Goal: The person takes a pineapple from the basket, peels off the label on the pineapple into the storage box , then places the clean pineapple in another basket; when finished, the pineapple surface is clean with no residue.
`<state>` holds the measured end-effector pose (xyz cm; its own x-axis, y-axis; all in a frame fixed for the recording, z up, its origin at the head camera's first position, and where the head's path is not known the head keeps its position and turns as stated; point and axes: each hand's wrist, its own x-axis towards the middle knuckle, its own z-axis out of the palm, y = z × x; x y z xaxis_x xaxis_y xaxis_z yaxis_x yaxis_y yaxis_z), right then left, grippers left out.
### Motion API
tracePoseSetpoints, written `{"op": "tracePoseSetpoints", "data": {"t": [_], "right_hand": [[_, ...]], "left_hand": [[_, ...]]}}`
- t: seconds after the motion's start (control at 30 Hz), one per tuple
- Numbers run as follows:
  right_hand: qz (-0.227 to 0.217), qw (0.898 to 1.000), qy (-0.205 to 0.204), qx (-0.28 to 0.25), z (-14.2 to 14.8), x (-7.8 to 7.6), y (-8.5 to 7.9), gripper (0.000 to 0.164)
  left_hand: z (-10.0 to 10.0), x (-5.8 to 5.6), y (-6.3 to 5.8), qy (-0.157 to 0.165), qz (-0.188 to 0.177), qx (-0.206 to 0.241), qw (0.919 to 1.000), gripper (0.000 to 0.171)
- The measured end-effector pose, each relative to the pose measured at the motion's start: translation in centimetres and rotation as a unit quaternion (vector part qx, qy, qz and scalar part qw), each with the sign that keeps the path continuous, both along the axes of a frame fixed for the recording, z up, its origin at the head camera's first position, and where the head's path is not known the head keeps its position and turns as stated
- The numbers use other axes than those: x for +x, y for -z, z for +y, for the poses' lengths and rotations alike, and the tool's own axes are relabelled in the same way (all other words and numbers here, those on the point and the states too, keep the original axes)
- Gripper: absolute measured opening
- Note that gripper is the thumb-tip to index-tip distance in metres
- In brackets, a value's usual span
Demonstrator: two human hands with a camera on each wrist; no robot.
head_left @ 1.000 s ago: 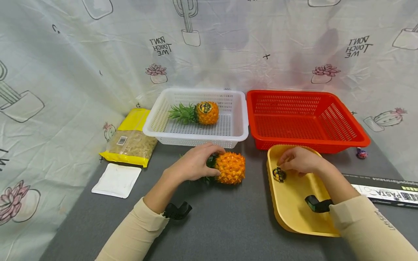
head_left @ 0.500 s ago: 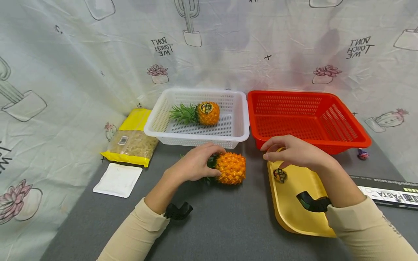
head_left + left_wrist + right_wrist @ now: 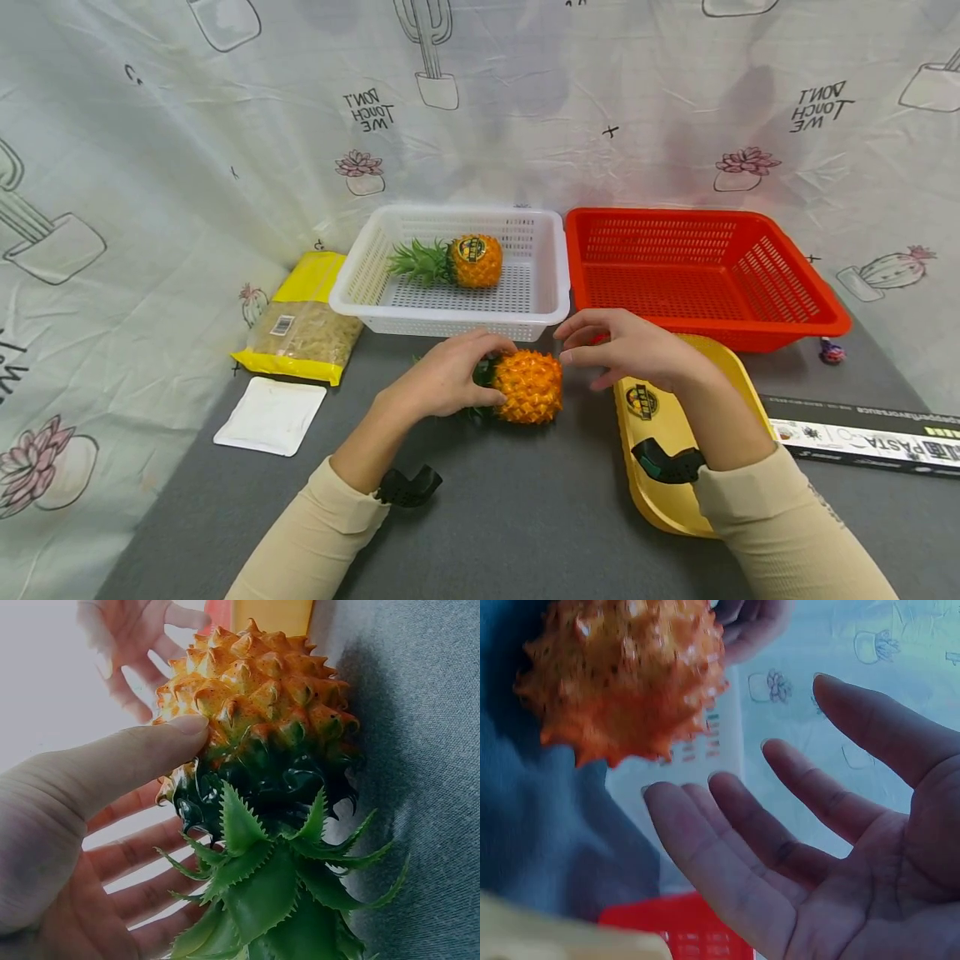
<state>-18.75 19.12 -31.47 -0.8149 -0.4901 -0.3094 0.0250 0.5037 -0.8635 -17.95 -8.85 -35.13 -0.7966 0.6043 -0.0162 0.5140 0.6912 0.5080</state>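
ok so from my end the pineapple (image 3: 531,387) is lying on its side on the tabletop (image 3: 517,500), just this side of the white basket (image 3: 457,319); its long axis runs pretty much left to right, leaves (image 3: 261,896) off to the left, fat orange end to the right; my left hand (image 3: 453,377) is the nearer one, actually touching, thumb pressed close to where the green meets the orange and fingers reaching round the far side, so I'd call that a grasp; my right hand (image 3: 626,350) is holding nothing, fingers loosely bent and spread, just beside the fat end; its wrist cam shows a gap there, so no contact that I can see; the yellow tray (image 3: 651,504) sits under that right arm; imo everything hinges on that line-up: one hand by the leafy end, the other off the blunt end, orange body between
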Motion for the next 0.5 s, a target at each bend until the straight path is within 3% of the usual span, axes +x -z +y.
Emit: {"op": "tracePoseSetpoints", "data": {"t": [0.23,0.5], "right_hand": [[-0.017,1.000,-0.002,-0.008,-1.7,0.0,1.2,0.055],[-0.005,1.000,-0.010,0.028,-2.9,0.2,2.2,0.057]], "left_hand": [[0.0,0.1,0.1,0.003,0.002,0.004,1.0000,0.061],[-0.1,0.0,0.1,0.005,0.004,0.007,1.0000,0.061]]}}
